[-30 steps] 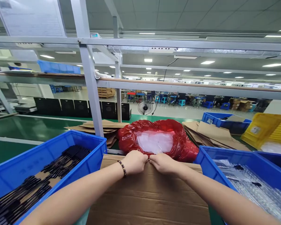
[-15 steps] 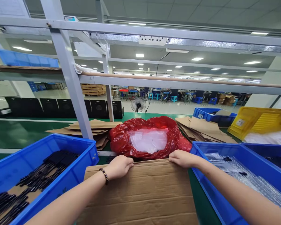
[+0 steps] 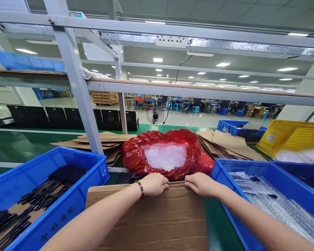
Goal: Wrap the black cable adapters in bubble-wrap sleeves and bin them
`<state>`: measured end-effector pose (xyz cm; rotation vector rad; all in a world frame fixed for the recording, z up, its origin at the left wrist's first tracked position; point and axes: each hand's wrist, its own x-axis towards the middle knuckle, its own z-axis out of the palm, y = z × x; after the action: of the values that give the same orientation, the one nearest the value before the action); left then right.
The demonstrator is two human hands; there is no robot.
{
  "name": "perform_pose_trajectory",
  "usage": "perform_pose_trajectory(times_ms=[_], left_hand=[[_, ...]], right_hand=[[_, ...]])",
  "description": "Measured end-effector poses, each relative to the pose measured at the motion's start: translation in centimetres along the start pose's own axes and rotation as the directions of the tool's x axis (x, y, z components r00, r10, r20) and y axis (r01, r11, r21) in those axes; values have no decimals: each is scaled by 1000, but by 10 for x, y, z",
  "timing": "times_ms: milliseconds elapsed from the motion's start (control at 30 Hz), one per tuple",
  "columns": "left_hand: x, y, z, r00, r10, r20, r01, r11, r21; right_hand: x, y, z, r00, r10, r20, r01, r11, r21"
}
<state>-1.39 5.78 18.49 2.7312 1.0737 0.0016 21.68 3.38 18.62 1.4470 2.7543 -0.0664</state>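
Observation:
A creased brown cardboard sheet (image 3: 157, 219) stands in front of me, its top edge gripped from both sides. My left hand (image 3: 154, 184), with a beaded bracelet on the wrist, is closed on that edge near the middle. Close beside it, my right hand (image 3: 200, 183) pinches the same edge further right. Just beyond the hands sits a red plastic bag (image 3: 136, 153), its mouth spread around translucent white plastic pieces (image 3: 166, 156). Dark flat items (image 3: 124, 178) lie partly hidden behind the cardboard.
A blue bin (image 3: 94, 164) at left holds black cabled parts (image 3: 52, 184). The right blue bin (image 3: 225, 174) contains clear-wrapped items (image 3: 274, 205). Cardboard pieces (image 3: 230, 144) flank the bag, near a yellow crate (image 3: 290, 137). A metal post (image 3: 78, 80) rises at left.
My left hand has slid right along the cardboard's top edge, and my right hand has shifted slightly left, bringing the hands closer together. The sheet has moved a little left.

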Motion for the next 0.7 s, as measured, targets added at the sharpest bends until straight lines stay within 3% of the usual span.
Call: perform_pose_trajectory(times_ms=[100, 267, 433, 500, 600, 700], left_hand=[[2, 0, 1, 1000, -9, -29, 10, 1000, 30], [-1, 0, -9, 1000, -4, -21, 5, 999, 53], [2, 25, -22, 1000, 13, 13, -14, 999, 49], [2, 29, -31, 999, 15, 31, -16, 999, 37], [-10, 12, -55, 995, 14, 102, -13, 1000, -2], [-37, -28, -83, 982, -27, 185, 33, 999, -32]], right_hand=[[-5, 12, -8, 996, 10, 94, -22, 991, 132], [-14, 14, -11, 998, 59, -9, -58, 995, 84], [-14, -3, -29, 982, -15, 189, -27, 975, 219], [-13, -8, -38, 983, -26, 181, -17, 973, 229], [-19, -1, -52, 995, 25, 95, -43, 981, 187], [-40, 24, -67, 995, 80, 57, -91, 972, 217]])
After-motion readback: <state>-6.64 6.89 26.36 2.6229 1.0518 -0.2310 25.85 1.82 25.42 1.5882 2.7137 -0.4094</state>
